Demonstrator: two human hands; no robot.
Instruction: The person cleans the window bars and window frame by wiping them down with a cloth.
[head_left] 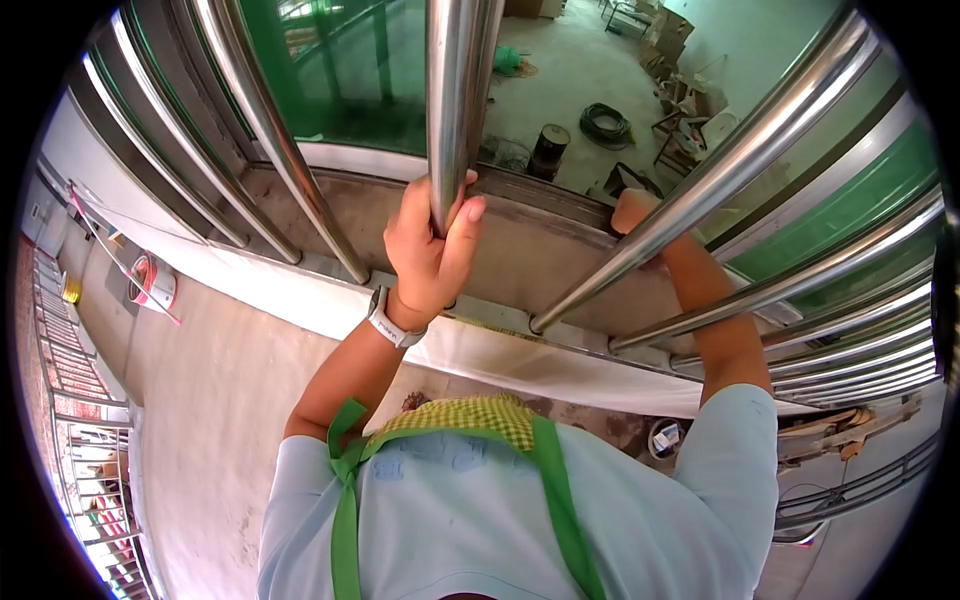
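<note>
My left hand (430,240), with a pale watch (390,322) on its wrist, is wrapped round an upright steel bar (452,110) of the window grille. My right hand (637,212) reaches between the bars, past a slanted bar (700,185), and is low by the window track (550,194). Its fingers are curled. A dark bit shows at its edge, but what it holds is too hidden to name. Under both hands runs the dusty window sill (500,262), inside the row of bars.
Beyond the window, a coiled hose (606,124), a black can (549,150) and cardboard boxes (668,40) stand on the floor. Green-tinted glass (345,70) is at the left. A bucket (153,281) with a pole (120,258) and a railing (75,370) are on the far left.
</note>
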